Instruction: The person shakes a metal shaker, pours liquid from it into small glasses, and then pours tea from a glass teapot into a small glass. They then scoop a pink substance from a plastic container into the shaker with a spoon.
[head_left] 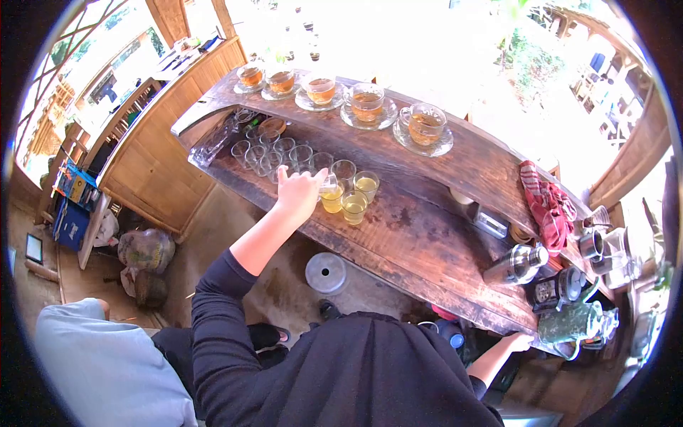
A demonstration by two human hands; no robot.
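Observation:
My left hand (299, 191) reaches over the lower wooden counter (420, 242), its fingers around or just behind a small glass; the grip is partly hidden. Right beside it stand three small glasses of yellow liquid, one of them a front glass (354, 208). Several empty glasses (300, 157) are grouped beyond the hand. On the raised shelf, several glass cups of amber drink, such as the rightmost cup (426, 124), rest on saucers. My right hand (519, 341) lies at the counter's front edge near a green enamel pot (569, 322), its fingers partly hidden.
A steel shaker (516, 265), a French press (558, 290) and a red cloth (546, 206) are at the right. Below the counter is a round stool (326, 273). A person in a light shirt (107, 363) is close by at the lower left.

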